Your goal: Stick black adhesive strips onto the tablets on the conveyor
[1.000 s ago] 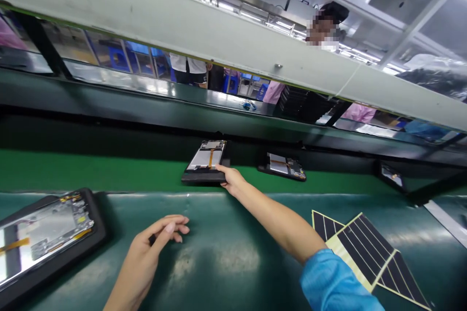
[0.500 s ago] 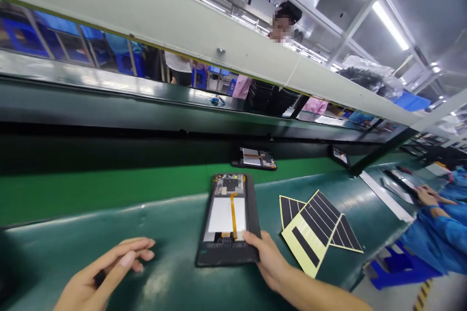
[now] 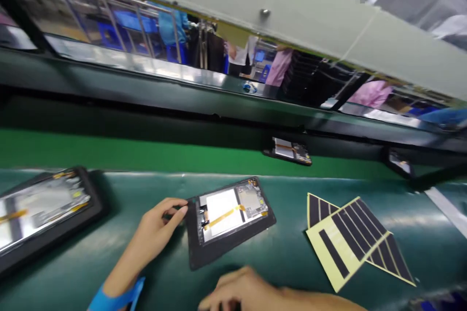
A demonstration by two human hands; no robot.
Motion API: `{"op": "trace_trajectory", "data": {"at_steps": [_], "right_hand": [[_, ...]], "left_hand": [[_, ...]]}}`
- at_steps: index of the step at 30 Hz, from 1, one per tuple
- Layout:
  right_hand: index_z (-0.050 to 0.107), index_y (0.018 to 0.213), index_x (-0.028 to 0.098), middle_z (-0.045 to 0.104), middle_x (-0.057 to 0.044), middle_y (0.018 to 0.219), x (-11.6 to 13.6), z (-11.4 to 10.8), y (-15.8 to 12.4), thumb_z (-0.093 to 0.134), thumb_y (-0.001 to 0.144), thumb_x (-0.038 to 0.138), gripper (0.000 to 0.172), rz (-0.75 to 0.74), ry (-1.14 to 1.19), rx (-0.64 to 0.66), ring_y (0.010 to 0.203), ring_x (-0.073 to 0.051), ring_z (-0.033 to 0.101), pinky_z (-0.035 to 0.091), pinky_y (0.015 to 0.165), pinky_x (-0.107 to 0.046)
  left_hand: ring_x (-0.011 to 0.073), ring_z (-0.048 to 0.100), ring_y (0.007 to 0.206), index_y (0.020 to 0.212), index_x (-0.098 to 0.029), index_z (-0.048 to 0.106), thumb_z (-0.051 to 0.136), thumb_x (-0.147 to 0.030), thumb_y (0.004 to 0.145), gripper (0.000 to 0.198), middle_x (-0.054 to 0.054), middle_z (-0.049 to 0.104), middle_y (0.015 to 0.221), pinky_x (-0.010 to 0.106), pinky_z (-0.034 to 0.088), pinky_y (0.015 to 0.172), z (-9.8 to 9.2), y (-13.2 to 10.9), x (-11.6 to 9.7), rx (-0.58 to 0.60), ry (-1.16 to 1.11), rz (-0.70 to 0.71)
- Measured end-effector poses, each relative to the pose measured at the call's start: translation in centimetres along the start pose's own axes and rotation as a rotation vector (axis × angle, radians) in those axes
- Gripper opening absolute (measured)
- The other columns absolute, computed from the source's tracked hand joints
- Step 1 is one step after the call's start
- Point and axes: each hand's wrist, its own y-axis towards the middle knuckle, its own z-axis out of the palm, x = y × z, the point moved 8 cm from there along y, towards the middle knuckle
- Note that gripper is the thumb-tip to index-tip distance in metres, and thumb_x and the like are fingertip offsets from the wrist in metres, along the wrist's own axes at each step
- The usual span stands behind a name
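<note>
An opened tablet (image 3: 224, 211) lies on the green bench with its white battery, circuit board and orange ribbon cable exposed. It rests in a black tray-like frame (image 3: 207, 252). My left hand (image 3: 158, 226), with a blue band at the wrist, pinches the left corner of that frame between thumb and fingers. Below the tablet, at the bottom edge of the view, is my right hand (image 3: 242, 291), slightly blurred and apart from the tablet. Its fingers are curled; whatever they may hold is hidden.
A second opened tablet (image 3: 47, 204) lies at the left. Yellow sheets with black adhesive strips (image 3: 350, 243) overlap on the right. Further opened devices, one near the middle (image 3: 288, 149) and one at the right (image 3: 399, 161), lie on the bright green strip (image 3: 109, 153) behind.
The tablet has turned to lie sideways. My right hand has let go of it and moved down; my left hand has taken its corner. The view has shifted left, bringing in the second tablet.
</note>
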Motion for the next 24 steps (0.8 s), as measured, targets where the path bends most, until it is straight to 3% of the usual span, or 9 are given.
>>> {"op": "trace_trajectory", "data": {"at_steps": [3, 5, 7, 9, 11, 14, 18, 21, 24], "right_hand": [[0.076, 0.115, 0.023, 0.077, -0.006, 0.097, 2.6, -6.8, -0.2, 0.061, 0.094, 0.039, 0.031, -0.052, -0.321, -0.296, 0.088, -0.018, 0.07, 0.055, 0.084, -0.03], [0.073, 0.119, 0.023, 0.075, -0.01, 0.113, 2.8, -11.7, -0.7, 0.058, 0.098, 0.035, 0.029, -0.108, -0.517, -0.499, 0.107, -0.023, 0.068, 0.054, 0.096, -0.038], [0.064, 0.135, 0.023, 0.067, -0.013, 0.132, 1.2, -15.9, -1.4, 0.056, 0.099, 0.038, 0.04, -0.059, -0.672, -0.683, 0.125, -0.027, 0.06, 0.049, 0.106, -0.048], [0.054, 0.146, 0.021, 0.06, -0.016, 0.143, -1.5, -18.5, -2.2, 0.054, 0.099, 0.045, 0.053, 0.039, -0.712, -0.777, 0.133, -0.03, 0.055, 0.046, 0.111, -0.054], [0.048, 0.15, 0.02, 0.057, -0.017, 0.146, -3.9, -19.2, -2.7, 0.052, 0.099, 0.049, 0.059, 0.11, -0.675, -0.765, 0.135, -0.031, 0.053, 0.044, 0.112, -0.056], [0.047, 0.151, 0.021, 0.055, -0.016, 0.149, -5.1, -17.9, -3.6, 0.05, 0.1, 0.049, 0.057, 0.141, -0.624, -0.733, 0.138, -0.031, 0.051, 0.043, 0.114, -0.056], [0.052, 0.144, 0.021, 0.062, -0.016, 0.137, -4.7, -15.9, -5.4, 0.053, 0.1, 0.048, 0.052, 0.182, -0.597, -0.769, 0.124, -0.028, 0.061, 0.054, 0.102, -0.049], [0.054, 0.14, 0.021, 0.065, -0.013, 0.129, -4.3, -14.9, -6.6, 0.055, 0.1, 0.045, 0.047, 0.175, -0.596, -0.72, 0.106, -0.023, 0.068, 0.059, 0.089, -0.039], [0.055, 0.138, 0.022, 0.064, -0.012, 0.13, -3.1, -14.4, -7.2, 0.057, 0.1, 0.039, 0.042, 0.115, -0.703, -0.694, 0.109, -0.023, 0.068, 0.057, 0.092, -0.039]], "left_hand": [[0.0202, 0.066, 0.071, 0.098, -0.019, 0.073, 0.056, -0.056, 0.086, 0.043, 0.009, 0.073, 0.094, 0.029, 0.052, 0.055, 0.6, -0.4, -0.6, 0.02, 0.048, 0.031], [0.0196, 0.066, 0.073, 0.101, -0.018, 0.071, 0.053, -0.051, 0.088, 0.039, 0.01, 0.071, 0.1, 0.029, 0.051, 0.055, 1.1, -0.6, -0.8, 0.043, 0.053, 0.038], [0.0193, 0.066, 0.076, 0.102, -0.019, 0.07, 0.052, -0.047, 0.09, 0.036, 0.009, 0.069, 0.102, 0.028, 0.051, 0.056, 1.4, -0.8, -0.9, 0.048, 0.051, 0.032], [0.0191, 0.065, 0.077, 0.103, -0.019, 0.069, 0.052, -0.045, 0.09, 0.034, 0.009, 0.067, 0.103, 0.028, 0.05, 0.056, 1.6, -0.8, -0.9, 0.051, 0.048, 0.024], [0.0187, 0.064, 0.078, 0.104, -0.02, 0.069, 0.053, -0.043, 0.09, 0.032, 0.009, 0.066, 0.104, 0.028, 0.049, 0.057, 1.8, -0.8, -0.7, 0.054, 0.046, 0.022], [0.0178, 0.063, 0.077, 0.105, -0.02, 0.069, 0.052, -0.041, 0.091, 0.03, 0.007, 0.065, 0.103, 0.028, 0.048, 0.059, 2.0, -0.8, -0.4, 0.058, 0.052, 0.03], [0.0166, 0.06, 0.071, 0.106, -0.021, 0.069, 0.052, -0.037, 0.092, 0.028, 0.004, 0.063, 0.095, 0.029, 0.047, 0.06, 1.9, -1.0, -0.3, 0.061, 0.098, 0.038], [0.016, 0.058, 0.069, 0.106, -0.021, 0.069, 0.052, -0.038, 0.093, 0.027, 0.004, 0.063, 0.094, 0.03, 0.045, 0.06, 1.6, -1.0, -0.3, 0.06, 0.126, 0.03], [0.0161, 0.057, 0.069, 0.106, -0.02, 0.068, 0.051, -0.037, 0.093, 0.027, 0.004, 0.064, 0.094, 0.03, 0.044, 0.061, 1.1, -0.9, -0.5, 0.049, 0.132, 0.025]]}}
